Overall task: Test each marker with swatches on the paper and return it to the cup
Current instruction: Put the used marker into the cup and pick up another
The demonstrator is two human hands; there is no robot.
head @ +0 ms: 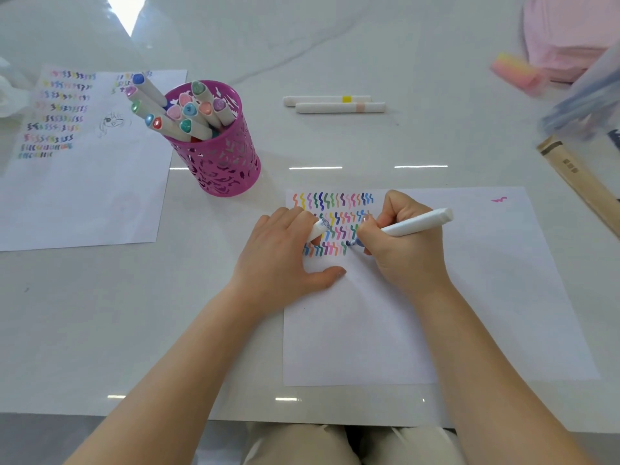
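The right hand [402, 253] grip is closed around the marker [416, 223], tip on the paper [469, 297]. The left hand [285, 256] pinches its cap [318, 228]. Marker judged light, rigid, smooth — hold mid-barrel; cup [218, 162] at 10 o'clock.

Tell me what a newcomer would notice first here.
The magenta perforated metal cup, left of centre, bristles with white colour-capped markers. Nearer, the right hand grips a white blue-tipped marker over rows of coloured squiggles on a white paper sheet, while the left hand holds its white cap there.
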